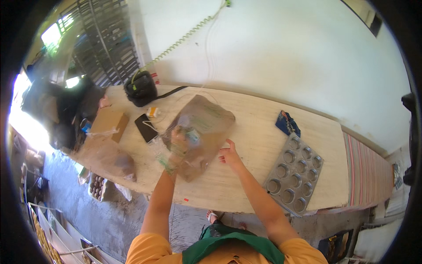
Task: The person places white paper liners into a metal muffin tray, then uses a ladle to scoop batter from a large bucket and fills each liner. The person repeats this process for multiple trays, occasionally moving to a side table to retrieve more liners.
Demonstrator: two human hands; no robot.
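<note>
A large clear plastic bag of brown material (206, 121) lies near the middle of the wooden table. My left hand (178, 143) is at its left part, behind or inside the hazy plastic, so its fingers are unclear; a small pale green-printed packet (160, 156) is by that wrist. Just off the bag's right side is my right hand (230, 154), open, with curled fingers apart and nothing visible in them. A phone (145, 127) with a white cable and a small white-and-yellow item (153, 111) lie left of the bag.
Right: a muffin tin (296, 172), blue cloth bundle (285, 121) and striped cloth (365, 167). Left: cardboard box (107, 123) and another brown-filled bag (107, 158). A black bag (140, 88) with coiled green cord stands at the back. An egg tray (96, 187) sits below the table's left.
</note>
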